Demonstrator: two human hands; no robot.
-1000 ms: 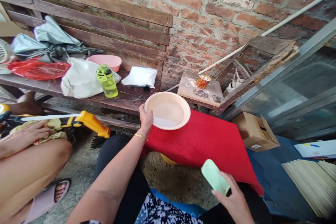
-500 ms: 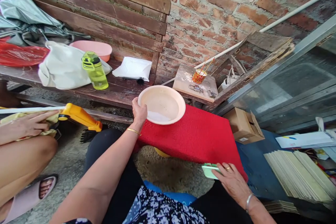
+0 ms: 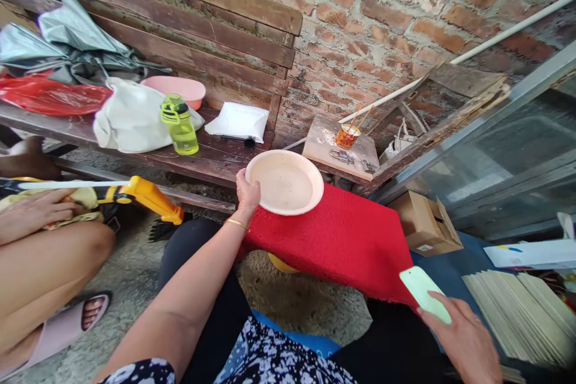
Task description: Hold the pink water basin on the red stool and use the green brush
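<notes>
My left hand (image 3: 248,191) grips the left rim of a pale pink-beige plastic basin (image 3: 314,193), thumb over the edge. The basin rests near the far left end of a bench-like surface covered in red cloth (image 3: 346,237). A shallow layer of cloudy liquid seems to lie in it. Low at the right, my right hand (image 3: 468,336) is closed around one end of a light green scrub brush (image 3: 423,291). The brush's flat back, with a small hole at its tip, faces up, so its bristles are hidden. It hangs by the cloth's near right corner.
On the wooden bench (image 3: 216,163) are a green water bottle (image 3: 182,132), a white bag (image 3: 130,120) and a pink tub (image 3: 191,93). A cardboard box (image 3: 418,225) stands right of the cloth. Another person's hand (image 3: 36,213) rests at left by a yellow-handled tool (image 3: 155,198).
My right hand has moved right with the scrub brush and turned it so its flat back shows. My left hand still holds the basin rim. The view has shifted slightly left.
</notes>
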